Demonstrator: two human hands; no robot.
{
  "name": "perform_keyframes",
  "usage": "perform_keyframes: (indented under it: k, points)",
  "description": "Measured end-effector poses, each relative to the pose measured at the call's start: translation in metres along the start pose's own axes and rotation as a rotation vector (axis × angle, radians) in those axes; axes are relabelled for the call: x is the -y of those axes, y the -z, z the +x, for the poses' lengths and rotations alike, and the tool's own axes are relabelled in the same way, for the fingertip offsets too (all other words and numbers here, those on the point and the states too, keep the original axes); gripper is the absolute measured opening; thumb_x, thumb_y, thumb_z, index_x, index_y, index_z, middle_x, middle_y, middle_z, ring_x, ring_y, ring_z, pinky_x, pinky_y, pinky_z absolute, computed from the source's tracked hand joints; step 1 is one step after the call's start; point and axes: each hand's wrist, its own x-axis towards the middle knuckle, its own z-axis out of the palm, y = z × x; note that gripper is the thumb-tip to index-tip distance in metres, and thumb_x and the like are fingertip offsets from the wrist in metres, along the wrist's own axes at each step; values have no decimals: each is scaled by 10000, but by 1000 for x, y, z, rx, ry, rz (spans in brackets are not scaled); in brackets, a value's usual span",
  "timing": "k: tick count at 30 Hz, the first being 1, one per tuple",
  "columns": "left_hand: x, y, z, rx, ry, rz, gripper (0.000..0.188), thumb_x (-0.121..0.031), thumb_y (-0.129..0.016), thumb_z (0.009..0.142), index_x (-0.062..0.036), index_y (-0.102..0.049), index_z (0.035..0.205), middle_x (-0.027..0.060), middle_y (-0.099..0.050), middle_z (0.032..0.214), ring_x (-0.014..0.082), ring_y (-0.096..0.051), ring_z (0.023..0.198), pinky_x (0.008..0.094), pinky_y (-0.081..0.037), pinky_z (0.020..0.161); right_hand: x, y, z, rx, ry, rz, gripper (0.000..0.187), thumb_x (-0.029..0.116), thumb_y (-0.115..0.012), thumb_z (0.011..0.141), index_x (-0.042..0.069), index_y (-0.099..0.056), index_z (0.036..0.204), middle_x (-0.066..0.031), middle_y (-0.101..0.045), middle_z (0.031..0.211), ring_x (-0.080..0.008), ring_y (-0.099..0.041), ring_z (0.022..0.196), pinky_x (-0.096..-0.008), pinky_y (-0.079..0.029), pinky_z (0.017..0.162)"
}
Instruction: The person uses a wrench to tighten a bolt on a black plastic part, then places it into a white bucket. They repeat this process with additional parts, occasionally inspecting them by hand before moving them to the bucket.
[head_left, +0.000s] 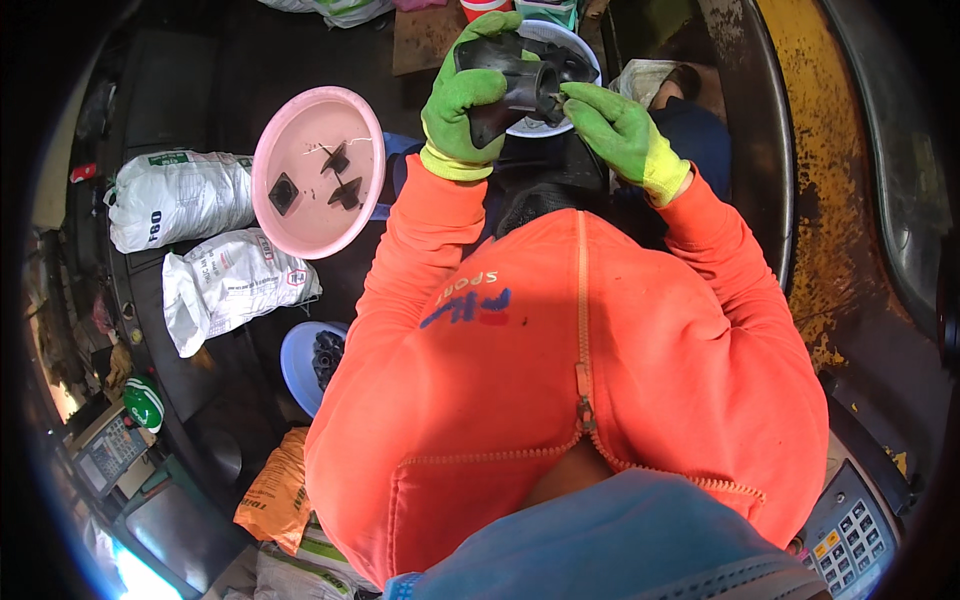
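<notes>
Held black plastic part aloft in left hand grip closed around it, long axis slanted, right hand fingertips pinching its end, white bowl rim just behind.

Your left hand and right hand meet on the part; basin lies left, sacks beyond, bowl nearer you.

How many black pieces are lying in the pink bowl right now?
3 in the pink bowl: a squarish black piece at its left, one near the top middle, one just below that. None looks hidden.
</notes>
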Motion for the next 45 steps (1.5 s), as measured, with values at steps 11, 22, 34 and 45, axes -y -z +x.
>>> perform_keyframes:
  k: [11, 22, 34, 45]
  points:
    - [9, 7, 11, 190, -438, 320, 554, -66, -686, 696, -50, -522, 1225, 156, -420, 1357, 292, -537, 1108, 408, -517, 876, 27, -9, 0, 81, -280, 390, 294, 247, -482, 977, 30, -588, 1144, 61, -462, 689, -23, -357, 553, -180, -282, 472]
    - [-7, 18, 19, 296, -851, 889, 517, -13, -680, 631, -60, -580, 1136, 199, -436, 1356, 304, -492, 1186, 410, -391, 1006, 45, 11, 6, 466, -628, 1232, 322, 297, -437, 986, 42, -583, 1117, 50, -416, 647, -25, -257, 435, -186, -219, 398]
    - [15, 1, -7, 192, 20, -2, 1056, -677, -617, 735, -136, -131, 1501, 143, -324, 1462, 301, -394, 1303, 454, -362, 1056, 30, 19, 40, -4, 161, -80, 348, 98, -554, 833, 77, -619, 1174, -28, -648, 892, -108, -609, 762, -260, -491, 668]
    - [19, 24, 0, 20, 267, -413, 824, -523, -599, 785, 0, -348, 1370, 239, -491, 1279, 425, -526, 1108, 573, -454, 897, 24, 37, 33, 16, 286, -399, 285, 186, -563, 891, 67, -615, 1144, -90, -663, 986, -225, -646, 866, -313, -504, 754]
